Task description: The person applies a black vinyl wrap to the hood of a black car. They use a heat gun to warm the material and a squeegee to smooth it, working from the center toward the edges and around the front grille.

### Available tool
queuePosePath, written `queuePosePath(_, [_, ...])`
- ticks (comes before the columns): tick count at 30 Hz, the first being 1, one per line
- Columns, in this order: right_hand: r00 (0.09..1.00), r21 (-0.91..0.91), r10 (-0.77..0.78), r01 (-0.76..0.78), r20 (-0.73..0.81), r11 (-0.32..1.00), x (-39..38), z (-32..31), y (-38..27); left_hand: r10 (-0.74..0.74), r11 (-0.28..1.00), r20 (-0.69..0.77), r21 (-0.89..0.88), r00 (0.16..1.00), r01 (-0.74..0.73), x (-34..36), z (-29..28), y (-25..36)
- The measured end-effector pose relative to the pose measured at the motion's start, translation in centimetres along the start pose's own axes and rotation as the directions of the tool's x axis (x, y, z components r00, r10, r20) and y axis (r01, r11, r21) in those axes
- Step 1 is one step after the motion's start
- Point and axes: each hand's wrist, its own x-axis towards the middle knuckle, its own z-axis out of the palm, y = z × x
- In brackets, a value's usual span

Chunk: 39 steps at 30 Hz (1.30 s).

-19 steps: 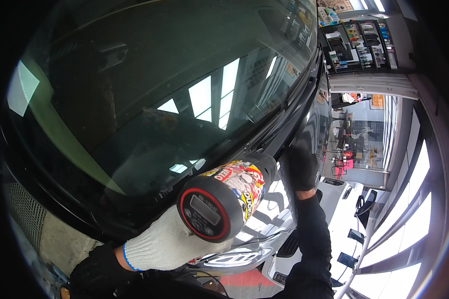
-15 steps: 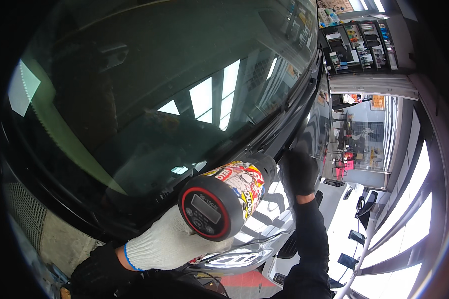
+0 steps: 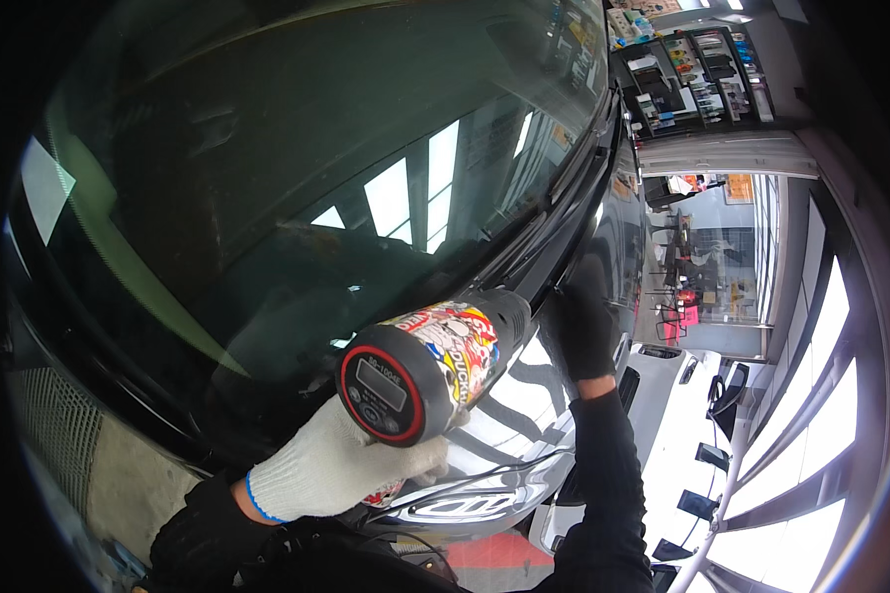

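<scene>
My left hand [image 3: 326, 457], in a white knitted glove with a blue cuff edge, is wrapped round the handle of a sticker-covered heat gun [image 3: 445, 351]. The gun's black back end carries a small display with buttons inside a red ring. Its dark nozzle points away from me, toward the rear edge of a glossy dark car hood [image 3: 524, 395] just below the windshield [image 3: 297, 168]. My right hand [image 3: 581, 331], in a black glove, lies at the hood beside the nozzle. Its fingers are dark and blurred against the bodywork, so their grip does not show.
A black cord [image 3: 494, 469] runs from near the gun across the car's front. Wiper arms [image 3: 564, 188] lie along the windshield base. To the right stands a white car [image 3: 653, 425]. Shelves [image 3: 697, 84] of bottles fill the far right, near a glazed doorway [image 3: 722, 247].
The heat gun and my left hand have shifted slightly left and up. My right hand stays beside the nozzle at the hood. The whole view has also shifted a little.
</scene>
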Motion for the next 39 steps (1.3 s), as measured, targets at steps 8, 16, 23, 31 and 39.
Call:
queuePosePath(8, [0.993,-0.242,-0.064,0.085,0.095,0.966,1.6,2.0,1.2,-0.043,0.999,0.009,-0.005,0.999,0.043,-0.2,-0.2,0.4])
queuePosePath(16, [0.981,-0.366,-0.190,0.159,-0.051,0.917,0.8,4.5,2.1,0.005,0.996,0.024,-0.087,1.000,-0.003,-0.1,-0.2,0.0])
queuePosePath(23, [0.993,-0.069,-0.094,0.089,-0.066,0.994,0.8,3.4,1.7,-0.020,0.997,0.038,-0.067,0.999,0.023,-0.2,0.0,0.4])
queuePosePath(31, [0.986,-0.066,-0.165,0.162,-0.034,0.985,0.3,2.4,1.7,-0.056,0.993,0.041,-0.100,0.998,0.060,0.0,0.0,0.3])
queuePosePath(39, [0.989,0.128,-0.056,0.074,-0.139,0.989,-1.3,1.8,1.0,-0.084,0.996,0.062,-0.009,0.994,0.085,-0.5,-0.3,0.5])
